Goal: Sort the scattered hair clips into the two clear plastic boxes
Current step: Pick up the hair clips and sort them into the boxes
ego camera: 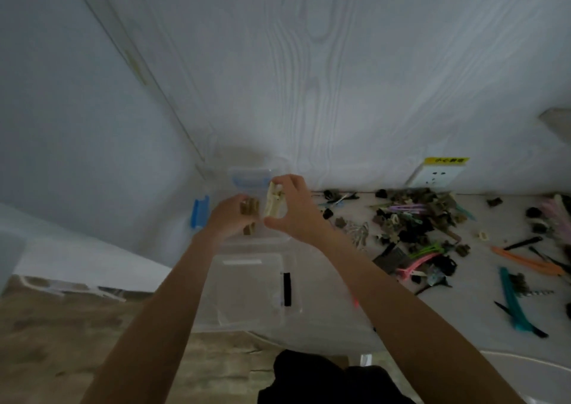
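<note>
Now the white desk fills the lower right of the frame, with the heap of scattered hair clips spread across its centre right. Just left of centre sit the two clear boxes: the near box low in the frame, the far box with blue latches above it. Over the far box, my right hand has its fingers pinched around a cream claw clip, and my left hand has its fingers curled around a brown clip.
</note>
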`<state>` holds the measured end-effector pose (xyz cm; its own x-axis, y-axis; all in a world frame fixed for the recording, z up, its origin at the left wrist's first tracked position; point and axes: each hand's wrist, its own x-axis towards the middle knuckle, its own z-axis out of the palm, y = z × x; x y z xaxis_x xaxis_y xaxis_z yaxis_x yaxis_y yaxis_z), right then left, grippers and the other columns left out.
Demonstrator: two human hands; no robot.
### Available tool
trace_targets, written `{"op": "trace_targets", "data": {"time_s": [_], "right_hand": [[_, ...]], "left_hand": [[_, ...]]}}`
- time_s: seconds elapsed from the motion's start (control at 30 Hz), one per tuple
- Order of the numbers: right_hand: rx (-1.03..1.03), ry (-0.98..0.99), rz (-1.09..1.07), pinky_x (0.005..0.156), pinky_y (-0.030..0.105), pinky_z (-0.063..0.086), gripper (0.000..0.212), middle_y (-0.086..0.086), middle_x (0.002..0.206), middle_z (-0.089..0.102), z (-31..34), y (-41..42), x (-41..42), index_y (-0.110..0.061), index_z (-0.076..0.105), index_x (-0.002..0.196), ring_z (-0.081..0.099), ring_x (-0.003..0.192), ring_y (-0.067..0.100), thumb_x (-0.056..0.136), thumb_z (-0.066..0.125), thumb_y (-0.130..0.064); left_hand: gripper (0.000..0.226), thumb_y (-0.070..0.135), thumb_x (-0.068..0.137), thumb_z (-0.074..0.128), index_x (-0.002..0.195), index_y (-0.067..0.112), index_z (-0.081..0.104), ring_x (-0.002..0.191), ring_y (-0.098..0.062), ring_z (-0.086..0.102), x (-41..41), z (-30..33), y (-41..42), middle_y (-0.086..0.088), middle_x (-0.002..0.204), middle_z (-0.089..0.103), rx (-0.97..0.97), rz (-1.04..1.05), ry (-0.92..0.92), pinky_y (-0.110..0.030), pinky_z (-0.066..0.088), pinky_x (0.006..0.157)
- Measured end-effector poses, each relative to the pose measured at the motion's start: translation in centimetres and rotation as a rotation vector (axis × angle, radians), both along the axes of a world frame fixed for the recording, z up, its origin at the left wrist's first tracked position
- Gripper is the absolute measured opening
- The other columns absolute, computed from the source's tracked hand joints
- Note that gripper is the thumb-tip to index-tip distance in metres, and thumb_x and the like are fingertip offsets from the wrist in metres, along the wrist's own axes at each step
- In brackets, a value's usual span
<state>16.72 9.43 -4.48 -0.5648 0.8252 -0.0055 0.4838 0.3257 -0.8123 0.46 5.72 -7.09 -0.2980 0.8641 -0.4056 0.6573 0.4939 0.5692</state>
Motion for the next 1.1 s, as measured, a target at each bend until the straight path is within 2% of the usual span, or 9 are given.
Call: {"op": "trace_targets", "data": {"time_s": [0.23, 0.33, 0.43, 0.57, 0.67, 0.73, 0.8, 0.93, 1.1], "right_hand": [[0.325, -0.551, -0.006, 0.111, 0.049, 0.019, 0.074, 0.016, 0.148, 0.020, -2.1, -0.3, -1.6, -0.018, 0.044, 0.130, 0.014, 0.137, 0.036, 0.068, 0.073, -0.048], [0.237, -0.742, 0.022, 0.114, 0.050, 0.006, 0.080, 0.015, 0.155, -0.003, -3.1, 0.2, -2.3, -0.022, 0.035, 0.136, -0.004, 0.142, 0.035, 0.071, 0.067, -0.055], [0.063, -0.648, 0.000, 0.115, 0.052, 0.004, 0.080, 0.011, 0.156, -0.009, -3.5, 0.5, -2.2, -0.027, 0.033, 0.139, -0.010, 0.143, 0.033, 0.072, 0.069, -0.051], [0.008, -0.261, -0.132, 0.114, 0.049, 0.014, 0.061, 0.008, 0.155, 0.007, -2.3, -0.9, 1.0, -0.026, 0.046, 0.131, 0.004, 0.143, 0.028, 0.077, 0.071, -0.036], [0.039, -0.083, -0.228, 0.105, 0.036, 0.029, 0.042, 0.006, 0.146, 0.030, -0.8, -3.1, 6.4, -0.022, 0.054, 0.123, 0.029, 0.133, 0.021, 0.082, 0.067, -0.022], [0.023, -0.061, -0.312, 0.091, 0.018, 0.039, 0.031, -0.002, 0.130, 0.047, -0.3, -4.7, 11.1, -0.019, 0.059, 0.116, 0.045, 0.115, 0.011, 0.086, 0.061, -0.014], [0.005, -0.061, -0.432, 0.075, 0.006, 0.040, 0.023, -0.003, 0.109, 0.060, -0.4, -6.4, 15.9, -0.016, 0.064, 0.107, 0.056, 0.096, 0.010, 0.088, 0.057, -0.006], [0.205, -0.255, -0.605, 0.075, 0.030, 0.046, 0.019, 0.011, 0.090, 0.069, -3.4, -8.1, 23.4, -0.008, 0.070, 0.090, 0.062, 0.086, 0.031, 0.081, 0.061, 0.005], [0.166, -0.461, -0.578, 0.088, 0.048, 0.045, 0.032, 0.014, 0.107, 0.066, -7.8, -7.8, 28.0, -0.012, 0.065, 0.107, 0.057, 0.103, 0.038, 0.076, 0.064, -0.004]], "left_hand": [[0.051, 0.045, 0.082, 0.063, 0.121, 0.012, 0.055, 0.103, -0.023, 0.061, -1.6, -2.4, -0.7, -0.007, 0.116, 0.066, -0.083, -0.070, 0.062, -0.028, 0.044, 0.079], [0.043, 0.036, 0.086, 0.061, 0.122, 0.012, 0.055, 0.105, -0.026, 0.060, -1.5, -2.4, -0.5, -0.008, 0.117, 0.065, -0.064, -0.037, 0.071, -0.031, 0.045, 0.085], [0.027, 0.021, 0.090, 0.053, 0.115, 0.015, 0.060, 0.104, -0.028, 0.061, -1.2, -2.5, -0.1, -0.009, 0.112, 0.067, -0.026, -0.067, 0.083, -0.035, 0.047, 0.090], [0.025, 0.020, 0.091, 0.052, 0.115, 0.017, 0.060, 0.102, -0.024, 0.061, -0.5, -2.8, 0.4, -0.008, 0.114, 0.066, 0.011, -0.065, 0.044, -0.036, 0.048, 0.091], [0.028, 0.024, 0.093, 0.047, 0.116, 0.011, 0.057, 0.104, -0.027, 0.059, 0.9, -1.9, 0.4, -0.010, 0.112, 0.064, 0.017, -0.145, 0.248, -0.036, 0.044, 0.085], [0.024, 0.022, 0.093, 0.046, 0.110, 0.009, 0.058, 0.099, -0.028, 0.059, 2.4, -0.2, 0.1, -0.010, 0.105, 0.064, 0.178, -0.131, 0.361, -0.034, 0.043, 0.079], [0.024, 0.019, 0.091, 0.048, 0.111, 0.012, 0.059, 0.096, -0.024, 0.061, 5.3, 1.7, -0.5, -0.008, 0.105, 0.065, 0.447, -0.147, 0.272, -0.032, 0.044, 0.079], [0.028, 0.027, 0.090, 0.047, 0.112, 0.015, 0.060, 0.087, -0.012, 0.063, 13.3, 3.2, -1.2, -0.001, 0.105, 0.066, 0.684, -0.458, 0.054, -0.023, 0.048, 0.075], [0.049, 0.028, 0.087, 0.059, 0.131, 0.014, 0.043, 0.115, -0.024, 0.050, 21.9, -1.2, -0.8, -0.009, 0.126, 0.051, 0.330, -0.648, 0.038, -0.032, 0.043, 0.088]]}}
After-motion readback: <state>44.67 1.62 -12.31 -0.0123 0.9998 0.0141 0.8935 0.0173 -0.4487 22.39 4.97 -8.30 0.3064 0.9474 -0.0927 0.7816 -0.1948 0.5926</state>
